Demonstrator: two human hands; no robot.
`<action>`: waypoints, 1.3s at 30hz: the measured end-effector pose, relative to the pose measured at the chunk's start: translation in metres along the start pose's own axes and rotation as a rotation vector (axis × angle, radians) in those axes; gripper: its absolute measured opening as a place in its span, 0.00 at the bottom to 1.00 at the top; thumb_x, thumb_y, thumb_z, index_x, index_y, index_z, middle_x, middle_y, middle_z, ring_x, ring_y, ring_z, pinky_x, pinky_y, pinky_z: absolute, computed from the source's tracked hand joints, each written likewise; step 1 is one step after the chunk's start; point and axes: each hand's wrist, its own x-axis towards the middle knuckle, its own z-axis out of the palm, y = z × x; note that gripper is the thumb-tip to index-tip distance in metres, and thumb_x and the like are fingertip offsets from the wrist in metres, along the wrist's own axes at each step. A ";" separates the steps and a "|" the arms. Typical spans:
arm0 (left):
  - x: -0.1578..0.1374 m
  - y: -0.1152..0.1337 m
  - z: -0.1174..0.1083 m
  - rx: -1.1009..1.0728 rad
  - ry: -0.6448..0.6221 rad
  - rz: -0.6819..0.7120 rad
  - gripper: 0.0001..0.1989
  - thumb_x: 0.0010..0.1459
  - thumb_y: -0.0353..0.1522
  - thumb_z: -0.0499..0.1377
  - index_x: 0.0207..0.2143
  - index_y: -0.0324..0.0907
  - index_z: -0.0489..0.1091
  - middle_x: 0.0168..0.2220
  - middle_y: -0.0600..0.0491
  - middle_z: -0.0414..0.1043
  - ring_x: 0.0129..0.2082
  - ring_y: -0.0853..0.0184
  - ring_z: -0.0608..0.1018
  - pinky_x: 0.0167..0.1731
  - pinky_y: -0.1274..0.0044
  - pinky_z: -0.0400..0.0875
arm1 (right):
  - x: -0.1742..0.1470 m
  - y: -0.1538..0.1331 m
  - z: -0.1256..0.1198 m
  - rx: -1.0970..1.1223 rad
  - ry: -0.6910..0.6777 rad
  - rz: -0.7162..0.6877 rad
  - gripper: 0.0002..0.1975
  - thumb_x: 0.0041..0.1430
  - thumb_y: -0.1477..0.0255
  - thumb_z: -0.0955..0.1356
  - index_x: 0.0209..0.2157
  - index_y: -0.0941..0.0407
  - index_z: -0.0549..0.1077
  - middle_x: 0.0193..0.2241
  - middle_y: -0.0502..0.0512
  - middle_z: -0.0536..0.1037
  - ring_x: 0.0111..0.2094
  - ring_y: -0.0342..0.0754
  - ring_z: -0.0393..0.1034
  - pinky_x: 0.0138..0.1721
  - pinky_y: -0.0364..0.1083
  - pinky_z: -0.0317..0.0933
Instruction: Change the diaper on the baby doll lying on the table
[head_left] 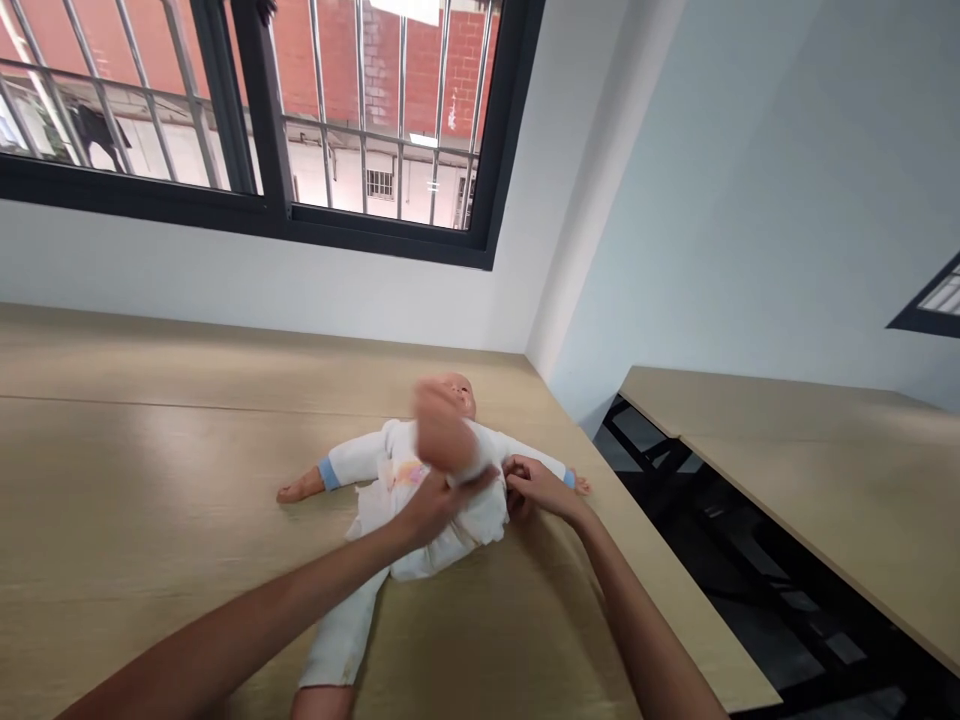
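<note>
Bare forearms [285,615] before a white-clad, blue-cuffed doll [406,474], grip of left hand [439,505] and right hand [541,487] unclear.

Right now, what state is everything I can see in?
Doll: on its back, arms spread, clothed.
Raised leg: above the torso, blurred.
Left hand: by the raised leg, grip unclear.
Right hand: fingers bent, at the doll's side.
Table: bearing the doll.
Second table: standing apart.
Window: barred; whether shut, unclear.

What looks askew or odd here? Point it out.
The doll has uneven legs: one leg stretches along the table, while the other seems lifted, its blurred foot overlapping the head and chest in view. The white cloth around its waist also looks bunched, with ragged edges.
</note>
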 end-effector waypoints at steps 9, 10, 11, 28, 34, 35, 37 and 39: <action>0.007 -0.023 -0.010 -0.740 0.128 -0.101 0.27 0.52 0.53 0.59 0.32 0.36 0.76 0.35 0.45 0.79 0.36 0.59 0.79 0.41 0.74 0.71 | -0.010 -0.010 -0.006 0.374 -0.574 0.104 0.27 0.45 0.63 0.75 0.40 0.56 0.57 0.32 0.53 0.76 0.30 0.47 0.74 0.26 0.41 0.65; 0.007 -0.022 -0.010 -0.765 0.125 -0.108 0.27 0.52 0.53 0.58 0.32 0.35 0.76 0.35 0.45 0.79 0.36 0.59 0.79 0.41 0.74 0.71 | -0.009 -0.008 -0.006 0.349 -0.565 0.092 0.28 0.44 0.63 0.75 0.40 0.56 0.57 0.31 0.52 0.76 0.28 0.44 0.73 0.24 0.39 0.62; 0.007 -0.022 -0.010 -0.785 0.124 -0.113 0.27 0.53 0.52 0.58 0.33 0.35 0.76 0.35 0.45 0.79 0.36 0.59 0.79 0.41 0.73 0.71 | -0.007 -0.006 -0.007 0.327 -0.534 0.083 0.28 0.44 0.62 0.76 0.39 0.56 0.58 0.28 0.50 0.75 0.24 0.42 0.70 0.21 0.38 0.59; 0.009 -0.028 -0.011 -0.689 0.118 -0.063 0.27 0.54 0.52 0.57 0.34 0.36 0.77 0.35 0.46 0.79 0.36 0.60 0.79 0.41 0.75 0.70 | -0.008 -0.002 -0.046 0.604 -0.008 -0.018 0.20 0.45 0.60 0.75 0.29 0.57 0.66 0.20 0.45 0.67 0.20 0.37 0.60 0.22 0.37 0.53; 0.006 -0.030 -0.007 -0.600 0.065 0.013 0.23 0.55 0.50 0.59 0.37 0.38 0.76 0.39 0.46 0.79 0.40 0.59 0.78 0.44 0.74 0.68 | -0.002 0.000 -0.046 0.804 0.110 -0.043 0.19 0.44 0.62 0.75 0.24 0.57 0.64 0.19 0.45 0.65 0.20 0.37 0.61 0.22 0.37 0.58; 0.006 -0.029 -0.007 -0.612 0.066 0.010 0.24 0.55 0.50 0.59 0.36 0.38 0.76 0.39 0.46 0.79 0.40 0.59 0.78 0.44 0.74 0.69 | -0.002 -0.001 -0.047 0.827 0.135 -0.050 0.19 0.44 0.62 0.75 0.23 0.57 0.64 0.19 0.44 0.65 0.19 0.37 0.61 0.21 0.37 0.58; 0.006 -0.027 -0.007 -0.658 0.092 -0.004 0.24 0.54 0.51 0.58 0.35 0.38 0.76 0.38 0.46 0.79 0.40 0.58 0.78 0.44 0.74 0.69 | -0.004 -0.003 -0.048 0.874 0.173 -0.062 0.18 0.44 0.64 0.75 0.23 0.57 0.64 0.18 0.44 0.65 0.18 0.37 0.61 0.20 0.38 0.59; 0.007 -0.023 -0.008 -0.713 0.128 -0.035 0.25 0.54 0.52 0.58 0.33 0.37 0.76 0.36 0.46 0.79 0.40 0.57 0.79 0.42 0.73 0.70 | -0.005 -0.005 -0.049 0.925 0.193 -0.072 0.16 0.45 0.65 0.75 0.24 0.56 0.65 0.18 0.45 0.68 0.18 0.38 0.65 0.20 0.38 0.62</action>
